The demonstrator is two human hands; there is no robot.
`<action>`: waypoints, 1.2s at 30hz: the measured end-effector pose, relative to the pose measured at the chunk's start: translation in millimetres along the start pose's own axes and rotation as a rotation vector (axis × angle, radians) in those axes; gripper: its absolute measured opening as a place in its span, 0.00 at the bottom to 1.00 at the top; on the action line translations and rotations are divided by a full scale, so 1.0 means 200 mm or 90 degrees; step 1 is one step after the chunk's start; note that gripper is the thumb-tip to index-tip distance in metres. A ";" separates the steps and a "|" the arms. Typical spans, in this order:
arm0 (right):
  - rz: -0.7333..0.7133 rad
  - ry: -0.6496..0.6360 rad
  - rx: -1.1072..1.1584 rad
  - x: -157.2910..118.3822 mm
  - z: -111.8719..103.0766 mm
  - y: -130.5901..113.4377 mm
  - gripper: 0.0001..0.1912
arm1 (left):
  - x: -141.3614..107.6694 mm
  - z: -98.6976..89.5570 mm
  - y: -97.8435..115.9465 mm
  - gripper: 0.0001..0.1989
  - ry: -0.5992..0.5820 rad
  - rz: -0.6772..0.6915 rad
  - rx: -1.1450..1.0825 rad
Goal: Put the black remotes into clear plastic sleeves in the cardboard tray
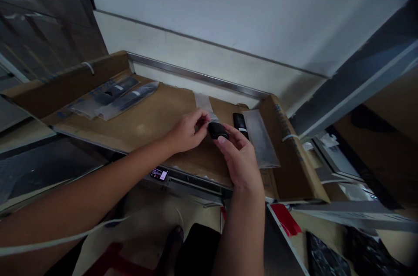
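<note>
My right hand [241, 154] grips a black, rounded-end handheld device [217, 130] between thumb and fingers, above the cardboard. The fingertips of my left hand [187, 132] are pinched at the mouth of a frosted plastic sleeve [203, 102], where it meets the device's far end. How far the device sits inside the sleeve is hard to make out. Just right of my hands lies a similar black device [239, 120] with a white band. Beside that one rests a flat frosted sleeve [262, 139].
Bagged black devices [126, 93] lie at the tray's left. The cardboard tray [170, 99] has raised side walls and backs onto a white wall [202, 1]. A lit phone screen [160, 173] shows below its front edge. A white cable [65, 239] crosses at lower left.
</note>
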State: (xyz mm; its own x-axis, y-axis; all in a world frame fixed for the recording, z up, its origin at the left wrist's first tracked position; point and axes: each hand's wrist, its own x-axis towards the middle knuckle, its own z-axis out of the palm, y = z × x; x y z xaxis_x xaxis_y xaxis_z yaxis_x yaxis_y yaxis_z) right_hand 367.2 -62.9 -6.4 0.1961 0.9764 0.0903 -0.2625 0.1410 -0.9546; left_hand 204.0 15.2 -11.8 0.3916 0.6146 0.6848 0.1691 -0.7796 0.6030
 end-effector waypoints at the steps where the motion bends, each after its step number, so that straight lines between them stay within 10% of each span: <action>1: 0.000 0.001 -0.001 0.00 -0.01 0.00 0.27 | 0.00 0.00 0.00 0.06 0.003 0.002 -0.002; 25: -0.115 0.198 -0.295 0.08 0.09 0.11 0.20 | -0.06 0.02 0.16 0.06 -0.063 0.055 -0.060; 36: -0.119 0.201 -0.197 0.08 0.08 0.12 0.15 | -0.13 -0.07 0.20 0.05 -0.132 -0.273 -0.382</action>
State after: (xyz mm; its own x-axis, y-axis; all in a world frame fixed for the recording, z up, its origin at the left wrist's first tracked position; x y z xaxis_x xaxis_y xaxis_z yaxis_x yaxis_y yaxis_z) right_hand 347.8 -41.9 -23.8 0.5030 0.8350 0.2232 0.0891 0.2067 -0.9743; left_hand 186.8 -29.9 -0.6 0.5741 0.7671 0.2863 -0.1528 -0.2431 0.9579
